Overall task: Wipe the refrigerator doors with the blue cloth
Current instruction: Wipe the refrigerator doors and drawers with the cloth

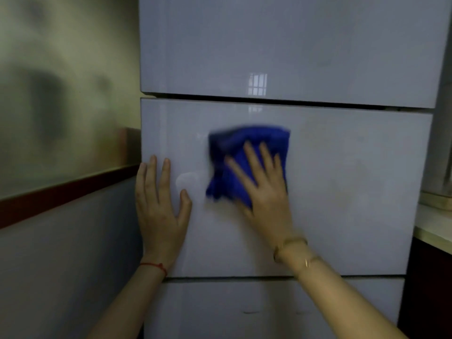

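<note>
Head view: right hand (265, 189), fingers spread flat, pressing cloth (234, 155) on middle door (342, 192); left hand (160, 204) open, bracing; overlapping strokes advised.

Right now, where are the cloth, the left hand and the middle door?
cloth (247, 140), head view, upper folded part.
left hand (159, 214), head view, back of hand.
middle door (354, 192), head view, bare right half.

Right hand (263, 189) on blue cloth (247, 155) — middle door (342, 192)
</note>
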{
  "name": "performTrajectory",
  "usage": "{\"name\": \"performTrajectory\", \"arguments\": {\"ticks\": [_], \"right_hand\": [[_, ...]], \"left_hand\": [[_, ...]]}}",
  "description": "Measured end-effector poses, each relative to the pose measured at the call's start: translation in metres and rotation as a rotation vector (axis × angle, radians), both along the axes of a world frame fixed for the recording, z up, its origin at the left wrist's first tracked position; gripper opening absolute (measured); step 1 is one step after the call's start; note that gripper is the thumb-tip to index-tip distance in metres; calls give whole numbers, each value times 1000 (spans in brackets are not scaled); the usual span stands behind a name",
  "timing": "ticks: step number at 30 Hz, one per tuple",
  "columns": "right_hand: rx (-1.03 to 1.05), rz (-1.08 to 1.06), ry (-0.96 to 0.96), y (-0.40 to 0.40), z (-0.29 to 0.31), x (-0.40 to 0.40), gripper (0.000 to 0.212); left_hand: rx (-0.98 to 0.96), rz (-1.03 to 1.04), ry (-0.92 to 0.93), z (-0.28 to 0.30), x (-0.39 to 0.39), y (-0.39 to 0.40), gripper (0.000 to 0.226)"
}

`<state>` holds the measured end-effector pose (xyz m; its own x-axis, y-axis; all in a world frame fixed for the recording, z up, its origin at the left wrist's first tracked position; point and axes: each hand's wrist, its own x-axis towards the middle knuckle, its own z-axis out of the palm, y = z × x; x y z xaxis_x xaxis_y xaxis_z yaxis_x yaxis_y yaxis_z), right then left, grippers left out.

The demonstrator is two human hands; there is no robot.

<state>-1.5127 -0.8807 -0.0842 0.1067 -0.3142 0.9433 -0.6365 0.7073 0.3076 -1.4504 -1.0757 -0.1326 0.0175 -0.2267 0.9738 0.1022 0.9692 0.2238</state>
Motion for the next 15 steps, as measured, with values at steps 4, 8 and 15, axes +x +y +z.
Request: {"name": "performTrajectory", "arguments": {"ticks": [4, 8, 15], "right_hand": [[156, -68, 31, 56, -49, -15, 65], [-212, -1, -86, 42, 32, -12, 54], [49, 25, 1, -11, -23, 6, 60]], "left_hand": [[-3, 5, 2, 1, 1, 1, 58], [1, 12, -2, 0, 0, 2, 59], [0, -9, -8, 0, 1, 1, 59]]}}
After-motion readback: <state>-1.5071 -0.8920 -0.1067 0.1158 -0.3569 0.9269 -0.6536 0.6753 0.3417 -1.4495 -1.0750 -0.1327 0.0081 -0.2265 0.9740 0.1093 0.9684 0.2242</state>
